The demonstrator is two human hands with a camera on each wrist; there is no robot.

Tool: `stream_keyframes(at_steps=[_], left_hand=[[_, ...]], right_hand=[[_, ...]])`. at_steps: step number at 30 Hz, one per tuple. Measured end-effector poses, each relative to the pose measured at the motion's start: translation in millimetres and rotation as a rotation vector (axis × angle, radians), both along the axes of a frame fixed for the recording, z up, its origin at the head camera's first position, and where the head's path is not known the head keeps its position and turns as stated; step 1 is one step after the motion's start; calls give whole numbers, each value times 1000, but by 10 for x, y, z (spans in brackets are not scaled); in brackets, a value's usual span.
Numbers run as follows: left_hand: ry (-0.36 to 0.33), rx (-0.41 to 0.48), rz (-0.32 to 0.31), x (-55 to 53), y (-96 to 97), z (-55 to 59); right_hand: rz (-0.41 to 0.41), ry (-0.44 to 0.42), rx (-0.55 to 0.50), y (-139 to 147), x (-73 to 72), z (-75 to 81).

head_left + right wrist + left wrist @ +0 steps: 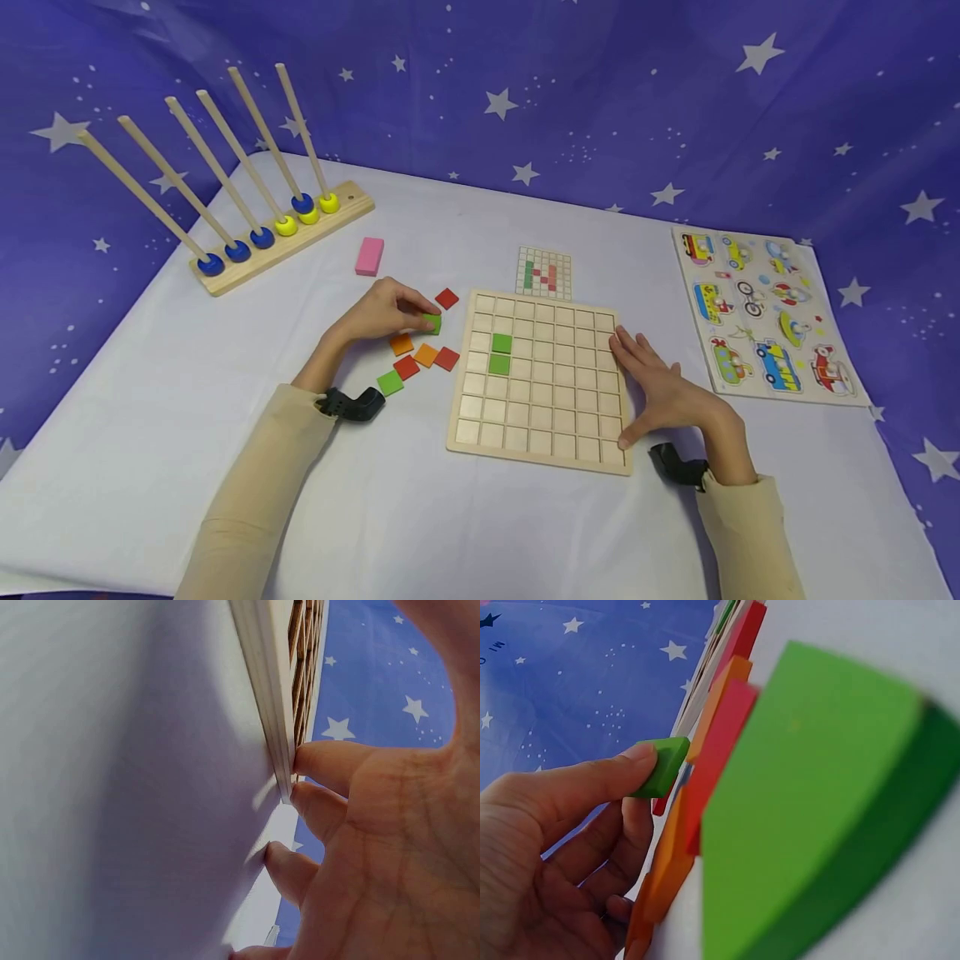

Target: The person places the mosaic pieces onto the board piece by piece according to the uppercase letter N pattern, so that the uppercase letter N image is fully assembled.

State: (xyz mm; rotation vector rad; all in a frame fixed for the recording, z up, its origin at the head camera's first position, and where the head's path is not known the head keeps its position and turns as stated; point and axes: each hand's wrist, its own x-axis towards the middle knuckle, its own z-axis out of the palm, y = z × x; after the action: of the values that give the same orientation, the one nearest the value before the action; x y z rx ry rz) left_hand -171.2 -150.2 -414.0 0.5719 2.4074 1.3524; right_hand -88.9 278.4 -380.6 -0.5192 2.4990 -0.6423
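The left hand (382, 310) has a tight little grip: thumb and fingertips pinch a green tile (432, 323), leaving much of its face uncovered, which should make it easy to set flat. The tile is off the grid board (540, 415), out beyond its left edge. The right hand (654, 387) grasps nothing; its fingers spread along the board's right edge, thumb at the near right corner — probably to stop it sliding on the desk (420, 517).

Below and beside the pinched tile lie the loose tiles (426, 356), red, orange and green, between the board and the desk's left edge, within easy reach of that hand. Two placed green tiles (502, 343) sit one behind the other in the board's second column from the left.

A pattern card (543, 273) lies at the board's far edge, presumably for glancing at. Out of the way — the pink block (370, 256), a peg rack (277, 252) toward the desk's far left corner, and a picture puzzle (776, 317) along its right edge.
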Motion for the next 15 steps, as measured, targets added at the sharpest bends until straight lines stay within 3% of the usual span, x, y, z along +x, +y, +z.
stream_keyframes(at_steps=[7,15], left_hand=[[-9,33,29,18,94,-7],[-35,91,-3,44,229,-4]], right_hand=[[-4,-2,12,-6,-16,-9],[-18,-11,8,-6,-11,-6]])
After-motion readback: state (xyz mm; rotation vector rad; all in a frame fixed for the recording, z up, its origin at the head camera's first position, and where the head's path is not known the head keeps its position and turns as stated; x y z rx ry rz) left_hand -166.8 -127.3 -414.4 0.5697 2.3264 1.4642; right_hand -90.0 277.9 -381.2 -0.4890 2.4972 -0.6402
